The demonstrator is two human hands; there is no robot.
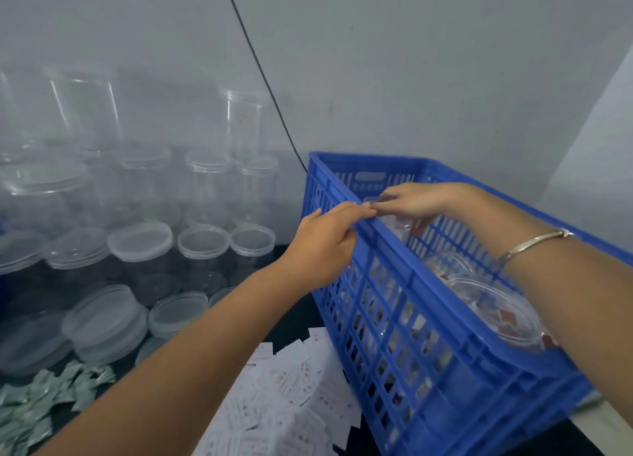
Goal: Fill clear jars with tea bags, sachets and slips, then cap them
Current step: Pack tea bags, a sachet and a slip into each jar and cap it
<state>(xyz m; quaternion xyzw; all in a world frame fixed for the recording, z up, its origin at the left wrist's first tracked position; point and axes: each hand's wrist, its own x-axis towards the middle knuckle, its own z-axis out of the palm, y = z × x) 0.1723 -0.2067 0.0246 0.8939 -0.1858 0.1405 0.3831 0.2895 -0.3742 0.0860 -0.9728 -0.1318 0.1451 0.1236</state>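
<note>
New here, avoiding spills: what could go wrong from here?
The left hand grips the crate rim while the right hand holds a jar inside; a slipped grip could drop the jar onto the filled jars. Shifting the crate may sweep or crease the slips lying beside its base. A jolt might topple the stacked empty jars.

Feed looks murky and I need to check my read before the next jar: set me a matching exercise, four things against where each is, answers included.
1 left hand
2 right hand
3 slips
4 sachets

A heaped at front left
B on a jar inside the blue crate
C gripping the crate rim
D scattered beside the crate

Pairs: 1-C, 2-B, 3-D, 4-A
</note>
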